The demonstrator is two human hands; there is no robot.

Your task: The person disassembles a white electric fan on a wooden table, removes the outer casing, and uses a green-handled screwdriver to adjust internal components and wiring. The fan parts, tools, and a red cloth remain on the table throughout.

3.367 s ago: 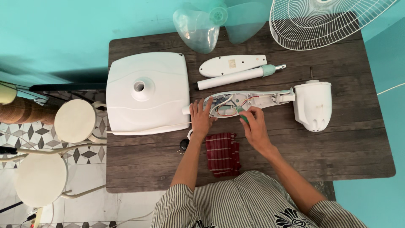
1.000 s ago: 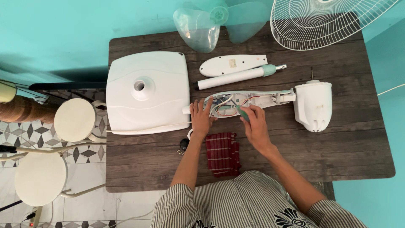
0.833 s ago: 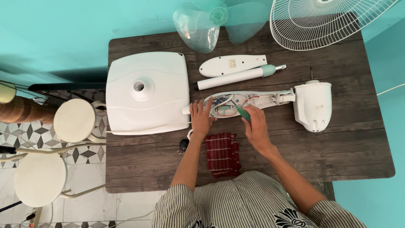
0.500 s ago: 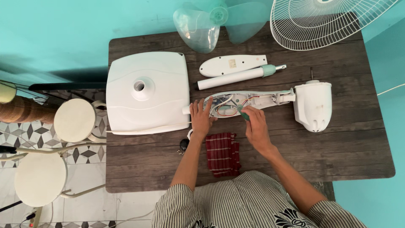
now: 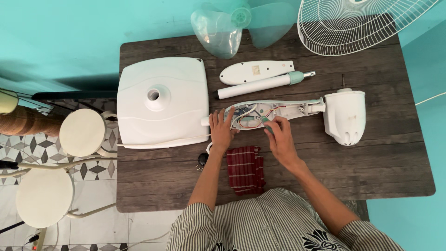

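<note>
An opened white fan neck housing [image 5: 292, 109] lies across the dark wooden table [image 5: 390, 162], its wiring exposed, joined on the right to the white motor head [image 5: 344, 116]. My left hand [image 5: 222, 131] rests on the housing's left end, fingers spread over its edge. My right hand [image 5: 278, 137] holds a small green-handled tool [image 5: 266, 122] at the housing's open middle. A folded red checked cloth [image 5: 245, 169] lies just below both hands.
A white square fan base [image 5: 160, 102] sits at the left. A white cover plate [image 5: 255, 71] and white tube [image 5: 262, 85] lie behind the housing. Clear fan blades [image 5: 218, 28] and a wire grille [image 5: 357, 23] are at the back. Two round stools [image 5: 83, 132] stand left of the table.
My right hand has shifted slightly along the open housing with the green tool. My left hand has stayed on the housing's left end.
</note>
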